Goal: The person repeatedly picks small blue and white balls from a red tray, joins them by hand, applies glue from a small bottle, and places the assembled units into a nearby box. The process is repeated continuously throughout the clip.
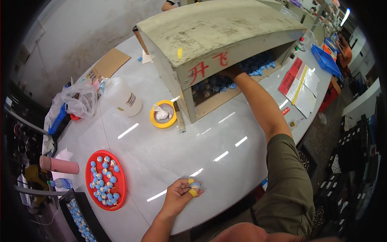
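My left hand (180, 195) rests on the white table (169, 157) near its front edge and pinches a small blue and white ball (195, 186) between thumb and fingers; yellow tape wraps two fingertips. My right arm stretches up and away into the open side of a worn grey box (213, 36). My right hand (230, 71) is just under the box's top edge, among several small blue pieces (258, 66) lying inside. Whether it grips one is hidden by the box.
A red oval tray (92, 189) holding several blue and white balls lies at the left. A roll of yellow tape (163, 115), a white plastic bottle (123, 96), a plastic bag (80, 99), a pink cylinder (60, 165) and papers (300, 82) lie around. Blue bins (326, 60) stand far right.
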Demonstrator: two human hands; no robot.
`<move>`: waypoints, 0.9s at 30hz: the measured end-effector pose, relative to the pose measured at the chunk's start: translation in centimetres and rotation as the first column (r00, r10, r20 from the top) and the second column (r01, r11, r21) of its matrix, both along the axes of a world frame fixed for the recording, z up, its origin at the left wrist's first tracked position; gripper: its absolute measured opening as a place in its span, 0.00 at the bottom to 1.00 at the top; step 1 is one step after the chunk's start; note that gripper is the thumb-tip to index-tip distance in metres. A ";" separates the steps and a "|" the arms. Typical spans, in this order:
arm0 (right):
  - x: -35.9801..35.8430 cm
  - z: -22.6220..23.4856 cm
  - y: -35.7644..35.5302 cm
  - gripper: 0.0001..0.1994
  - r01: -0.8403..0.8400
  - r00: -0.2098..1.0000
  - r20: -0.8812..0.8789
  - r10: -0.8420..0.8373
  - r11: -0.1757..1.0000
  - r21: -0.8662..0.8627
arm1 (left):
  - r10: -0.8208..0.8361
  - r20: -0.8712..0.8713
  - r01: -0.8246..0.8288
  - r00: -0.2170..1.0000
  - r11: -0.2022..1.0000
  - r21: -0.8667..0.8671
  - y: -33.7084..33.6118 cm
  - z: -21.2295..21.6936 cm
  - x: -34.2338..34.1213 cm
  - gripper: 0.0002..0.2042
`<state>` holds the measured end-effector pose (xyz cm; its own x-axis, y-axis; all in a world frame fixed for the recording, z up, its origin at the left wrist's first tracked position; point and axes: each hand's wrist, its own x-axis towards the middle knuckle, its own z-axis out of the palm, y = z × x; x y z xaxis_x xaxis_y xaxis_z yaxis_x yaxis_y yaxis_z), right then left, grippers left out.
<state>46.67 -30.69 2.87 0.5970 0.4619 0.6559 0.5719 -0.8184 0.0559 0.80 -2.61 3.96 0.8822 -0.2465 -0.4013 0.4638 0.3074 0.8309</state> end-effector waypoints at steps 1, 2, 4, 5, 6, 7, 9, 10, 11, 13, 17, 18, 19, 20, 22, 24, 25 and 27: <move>-0.7 0.0 0.3 0.37 -0.026 0.999 -0.024 0.025 0.999 -0.024 | 0.010 0.007 -0.010 1.000 1.000 0.000 -0.1 -0.2 0.0 0.13; -1.0 0.5 0.4 0.37 -0.039 0.999 -0.039 0.037 0.998 -0.049 | 0.021 0.015 -0.021 1.000 1.000 -0.001 -0.1 -0.2 0.0 0.13; -1.8 1.5 1.1 0.31 -0.047 0.996 -0.081 0.038 0.992 -0.116 | 0.052 -0.007 -0.051 0.999 0.998 0.019 0.1 0.1 -0.5 0.13; -1.4 2.0 0.6 0.31 -0.036 0.996 -0.090 0.026 0.993 -0.115 | 0.062 -0.018 -0.062 0.998 0.998 0.027 -0.1 0.1 -0.4 0.13; -1.2 2.1 -0.3 0.30 -0.004 0.995 -0.097 -0.007 0.994 -0.105 | 0.054 -0.027 -0.053 0.998 0.998 0.032 -0.2 0.1 -0.3 0.12; -0.8 2.3 -1.6 0.30 0.043 0.994 -0.097 -0.052 0.995 -0.092 | 0.041 -0.034 -0.040 0.999 0.999 0.035 -0.3 0.2 -0.2 0.12; 0.3 2.5 -3.8 0.29 0.124 0.988 -0.085 -0.129 0.990 -0.061 | 0.033 -0.041 -0.031 0.999 0.999 0.032 -0.3 0.4 -0.2 0.12; 0.8 2.6 -4.4 0.28 0.155 0.984 -0.076 -0.159 0.987 -0.049 | 0.033 -0.042 -0.032 0.999 0.999 0.020 -0.3 0.4 -0.3 0.12; 1.3 2.4 -4.8 0.28 0.180 0.981 -0.067 -0.182 0.983 -0.035 | 0.034 -0.044 -0.034 0.998 0.999 0.009 -0.4 0.5 -0.4 0.12; 1.5 2.1 -4.0 0.27 0.193 0.980 -0.047 -0.193 0.981 -0.009 | 0.020 -0.060 -0.019 0.998 1.000 0.005 -0.3 0.6 -0.4 0.13; 1.1 1.2 0.1 0.25 0.131 0.991 0.013 -0.132 0.990 0.045 | 0.021 -0.074 -0.022 0.997 1.000 -0.019 -0.4 0.4 -0.7 0.13; 0.9 0.9 1.2 0.24 0.104 0.994 0.030 -0.106 0.993 0.053 | 0.022 -0.051 -0.023 0.998 0.999 -0.030 -0.4 0.3 -0.7 0.13; 0.8 1.1 2.1 0.24 0.079 0.996 0.047 -0.082 0.995 0.058 | 0.019 -0.052 -0.020 0.998 1.000 -0.019 -0.4 0.2 -0.7 0.13; 0.5 0.8 2.8 0.23 0.058 0.997 0.055 -0.062 0.996 0.068 | 0.015 -0.055 -0.015 0.998 1.000 -0.008 -0.3 0.2 -0.7 0.14; -0.5 1.1 3.0 0.22 0.031 0.997 0.067 -0.036 0.997 0.075 | 0.009 -0.040 -0.009 0.999 1.000 0.007 -0.3 0.2 -0.7 0.14; -1.5 1.2 3.2 0.21 0.000 0.998 0.061 -0.004 0.998 0.068 | 0.010 -0.011 -0.010 1.000 1.000 0.014 -0.3 0.1 -0.6 0.14; -1.9 1.4 3.4 0.20 -0.017 0.998 0.062 0.013 0.998 0.067 | 0.021 -0.005 -0.021 1.000 0.999 0.027 -0.4 0.2 -0.5 0.13; -2.4 1.9 4.3 0.19 -0.058 0.997 0.064 0.054 0.996 0.066 | 0.049 0.007 -0.050 0.999 0.998 0.049 -0.5 0.4 -0.3 0.12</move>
